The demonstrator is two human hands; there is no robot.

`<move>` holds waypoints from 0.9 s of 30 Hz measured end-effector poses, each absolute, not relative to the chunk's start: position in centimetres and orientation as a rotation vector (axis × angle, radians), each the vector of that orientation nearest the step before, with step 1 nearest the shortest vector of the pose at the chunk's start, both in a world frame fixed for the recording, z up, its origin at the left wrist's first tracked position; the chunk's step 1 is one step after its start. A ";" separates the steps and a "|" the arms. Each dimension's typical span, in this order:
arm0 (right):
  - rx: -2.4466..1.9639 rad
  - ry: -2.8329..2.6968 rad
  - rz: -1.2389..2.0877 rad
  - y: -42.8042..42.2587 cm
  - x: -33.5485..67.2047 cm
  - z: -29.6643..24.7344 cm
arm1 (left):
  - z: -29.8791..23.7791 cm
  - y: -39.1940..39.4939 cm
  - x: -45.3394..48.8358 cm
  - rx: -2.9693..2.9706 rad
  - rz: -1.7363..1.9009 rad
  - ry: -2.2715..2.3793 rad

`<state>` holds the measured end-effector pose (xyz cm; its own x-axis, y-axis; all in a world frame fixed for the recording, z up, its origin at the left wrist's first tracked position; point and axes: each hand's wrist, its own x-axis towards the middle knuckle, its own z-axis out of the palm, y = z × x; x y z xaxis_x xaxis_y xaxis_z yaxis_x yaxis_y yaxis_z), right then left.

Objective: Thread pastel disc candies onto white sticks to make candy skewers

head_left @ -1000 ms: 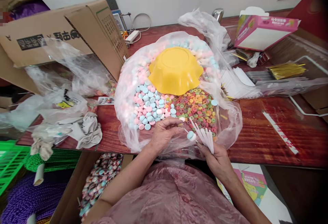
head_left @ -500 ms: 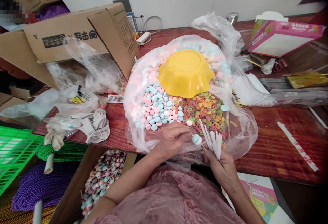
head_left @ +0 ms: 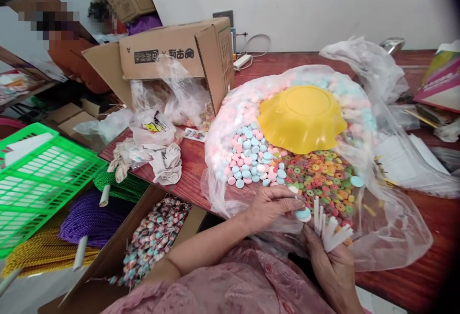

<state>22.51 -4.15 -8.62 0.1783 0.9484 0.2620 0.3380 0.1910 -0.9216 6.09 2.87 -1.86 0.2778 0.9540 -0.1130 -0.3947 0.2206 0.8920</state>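
Observation:
My left hand (head_left: 275, 206) is closed in a pinch, thumb and fingertips at a pale blue and white marshmallow-like candy pair (head_left: 303, 214). Any stick through the pair is hidden. My right hand (head_left: 328, 259) grips a fanned bundle of white sticks (head_left: 332, 232), its thumb tip just below the candies. Beyond both hands, a clear plastic bag (head_left: 398, 237) lies spread open. In it are pink, blue and white domed candies (head_left: 247, 153) and, to the right, sugary gummy rings (head_left: 323, 175). An upturned yellow scalloped bowl (head_left: 302, 117) rests on the candies.
A cardboard box (head_left: 161, 60) stands at the back left, with crumpled cloth (head_left: 167, 163) before it. Below the table edge are a box of strung candies (head_left: 158, 237), coloured twisted cords (head_left: 82, 218) and a green basket (head_left: 43, 180). Another person (head_left: 75, 60) is at far left.
The view has swung left, so the table's things appear further right. My left fingertips have come to the blue and white candies, which were just beyond them. My right hand still holds the sticks.

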 end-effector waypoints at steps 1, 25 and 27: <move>-1.359 -1.389 0.707 -4.0 22.5 -8.7 | -2.0 2.9 6.0 0.887 1.092 0.796; -1.326 -1.217 0.918 -3.6 22.9 -8.1 | -1.4 9.4 -2.4 1.933 1.009 1.665; -1.342 -1.265 0.888 -3.7 23.1 -8.5 | -1.9 10.3 -3.2 2.186 0.762 1.752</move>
